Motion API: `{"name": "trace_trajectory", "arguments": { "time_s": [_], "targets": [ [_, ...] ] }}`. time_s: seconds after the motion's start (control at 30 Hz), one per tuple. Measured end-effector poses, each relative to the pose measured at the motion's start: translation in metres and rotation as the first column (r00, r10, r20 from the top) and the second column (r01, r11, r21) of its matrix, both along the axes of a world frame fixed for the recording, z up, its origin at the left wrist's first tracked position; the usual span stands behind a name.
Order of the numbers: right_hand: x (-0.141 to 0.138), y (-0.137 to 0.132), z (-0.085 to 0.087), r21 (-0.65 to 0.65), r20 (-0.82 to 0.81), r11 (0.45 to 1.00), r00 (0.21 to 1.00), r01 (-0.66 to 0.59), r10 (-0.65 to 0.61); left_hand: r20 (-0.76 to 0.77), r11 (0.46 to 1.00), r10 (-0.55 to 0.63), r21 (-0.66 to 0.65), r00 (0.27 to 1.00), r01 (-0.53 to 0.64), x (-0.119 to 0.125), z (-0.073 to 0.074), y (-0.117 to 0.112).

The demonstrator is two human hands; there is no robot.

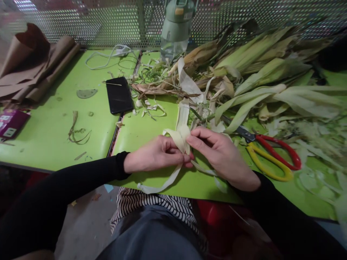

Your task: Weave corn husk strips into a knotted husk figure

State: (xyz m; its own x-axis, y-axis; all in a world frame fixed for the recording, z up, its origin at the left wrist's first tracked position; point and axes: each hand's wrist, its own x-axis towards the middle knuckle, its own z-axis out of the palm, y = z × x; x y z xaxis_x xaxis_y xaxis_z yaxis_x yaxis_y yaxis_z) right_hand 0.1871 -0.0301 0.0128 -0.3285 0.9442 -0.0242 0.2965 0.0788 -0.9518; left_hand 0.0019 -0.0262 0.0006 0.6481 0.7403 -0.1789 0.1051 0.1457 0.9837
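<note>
Pale cream corn husk strip point(182, 139) sits between both hands, close to the near edge of the green tabletop point(151, 126). In the head view, the left hand point(155, 154) comes from the left side, with thumb and fingers closed on the folded part of the strip. The right hand point(223, 156) meets it from the right. Its fingertips are closed on the same fold, so the two hands touch each other there. The fold stands just above the pinch.

The long axis of the strip runs from far to near. One end goes up from the fold toward the far edge and into the loose husks. The other end runs down and to the left, passes under the left hand and reaches the near edge. Both hands are equally near to the fold, but the free lower tail lies on the left hand's side.

Red and yellow scissors point(273, 155) lie just to the right of the right hand. A pile of corn husks point(271, 72) fills the far right corner. A black phone point(119, 94) lies well apart, to the far left of the hands. A water bottle point(176, 29) stands at the far edge.
</note>
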Motion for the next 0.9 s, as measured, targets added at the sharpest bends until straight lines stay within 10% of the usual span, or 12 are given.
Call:
{"name": "trace_trajectory", "arguments": {
  "time_s": [0.53, 0.9],
  "targets": [
    [-0.012, -0.006, -0.008, 0.026, -0.105, 0.999, 0.994, 0.036, -0.033, 0.119, 0.953, -0.001, -0.299, 0.993, 0.037, 0.011, -0.007, -0.006],
    [0.014, 0.004, 0.01, 0.237, 0.199, 0.968, 0.971, 0.083, -0.132, 0.371, 0.918, 0.292, -0.368, 0.882, -0.148, -0.002, 0.008, 0.009]
  ]
}}
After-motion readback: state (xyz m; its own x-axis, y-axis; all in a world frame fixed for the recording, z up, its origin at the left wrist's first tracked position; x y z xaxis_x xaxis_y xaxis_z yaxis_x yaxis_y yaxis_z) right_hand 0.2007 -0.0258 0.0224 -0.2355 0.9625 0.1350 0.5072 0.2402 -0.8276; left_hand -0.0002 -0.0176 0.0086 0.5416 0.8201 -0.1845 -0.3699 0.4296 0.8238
